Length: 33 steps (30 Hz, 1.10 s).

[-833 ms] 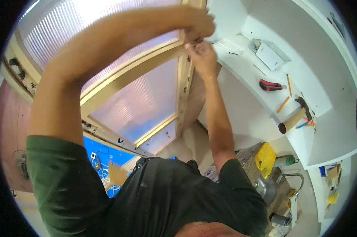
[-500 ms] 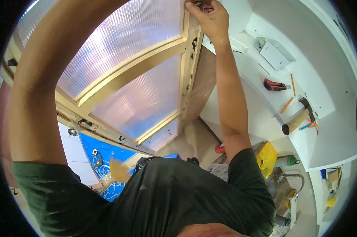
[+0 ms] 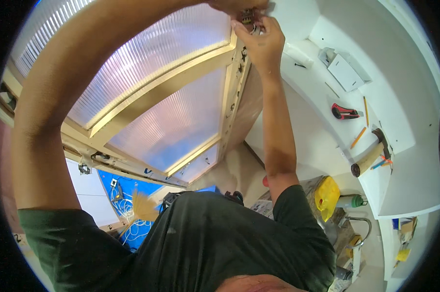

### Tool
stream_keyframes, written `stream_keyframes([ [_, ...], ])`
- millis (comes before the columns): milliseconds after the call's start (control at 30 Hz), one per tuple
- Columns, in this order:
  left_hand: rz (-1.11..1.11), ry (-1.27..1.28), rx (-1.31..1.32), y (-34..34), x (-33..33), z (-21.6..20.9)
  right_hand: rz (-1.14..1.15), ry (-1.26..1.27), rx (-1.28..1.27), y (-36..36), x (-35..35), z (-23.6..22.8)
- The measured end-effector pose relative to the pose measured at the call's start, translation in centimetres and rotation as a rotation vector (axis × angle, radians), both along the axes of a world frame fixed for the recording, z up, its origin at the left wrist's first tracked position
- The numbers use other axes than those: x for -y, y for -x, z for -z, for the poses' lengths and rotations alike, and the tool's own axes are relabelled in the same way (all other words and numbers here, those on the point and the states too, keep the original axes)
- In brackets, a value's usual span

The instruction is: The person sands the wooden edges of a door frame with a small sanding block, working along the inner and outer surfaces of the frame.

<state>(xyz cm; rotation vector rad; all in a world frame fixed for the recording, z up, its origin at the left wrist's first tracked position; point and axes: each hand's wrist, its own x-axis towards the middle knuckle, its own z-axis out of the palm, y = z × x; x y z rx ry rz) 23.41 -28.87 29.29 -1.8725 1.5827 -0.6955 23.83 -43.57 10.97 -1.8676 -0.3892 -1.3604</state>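
Both arms reach up to the top of the view, by the upright edge of a cream-framed door (image 3: 229, 92) with ribbed translucent panels. A small dark metallic fitting (image 3: 247, 17) with yellowish parts sits between my hands at that edge. My right hand (image 3: 264, 43) has its thumb and fingers curled closed round the fitting's lower side. Above it, my left hand (image 3: 237, 4) comes in from the left, bent toward the fitting. The top edge cuts off much of that hand, and its fingers are largely hidden.
White shelving at right carries a red-black utility knife (image 3: 345, 112), pencils (image 3: 366, 111), a wooden-handled hammer (image 3: 368, 159) and a white box (image 3: 345, 72). Below stand a yellow plastic bag (image 3: 327, 197), a bottle (image 3: 351, 201) and a tap (image 3: 363, 220). At lower left lie white cables (image 3: 127, 208) and a broom (image 3: 144, 207).
My left hand has come partly into view at the top, over the fitting. My right hand shows slightly lower with its fingers at the fitting. The whole view has shifted a little.
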Motion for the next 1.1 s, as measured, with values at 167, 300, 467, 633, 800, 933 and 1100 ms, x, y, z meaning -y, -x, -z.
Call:
stream_keyframes([
  [167, -0.001, -0.016, -0.025, -0.9, 1.5, 4.1, 0.034, -0.14, -0.167, 1.7, -0.5, 3.6],
  [300, -0.08, -0.089, -0.084, 0.3, 1.6, 4.5, 0.045, -0.129, -0.256, 2.4, -0.5, 4.2],
  [467, -0.193, -0.126, -0.106, 1.8, 2.5, 4.9, 0.018, -0.192, -0.313, 2.9, -0.8, 5.7],
  [633, -0.121, -0.207, -0.043, -3.9, 6.7, 10.3, -0.056, -0.197, -0.558, 1.9, 1.5, 9.7],
  [800, 0.013, -0.05, -0.077, 1.0, 5.4, 12.6, -0.232, -0.283, -0.401, 4.9, 2.2, 12.3],
  [933, -0.1, 0.183, -0.21, 10.5, 1.9, 18.4, -0.167, 0.032, -0.313, 13.6, 3.0, 15.4],
  [1100, -0.49, 0.557, -0.703, 13.9, -9.2, 24.3, -0.587, -0.008, -0.697, 13.7, 3.8, 20.2],
])
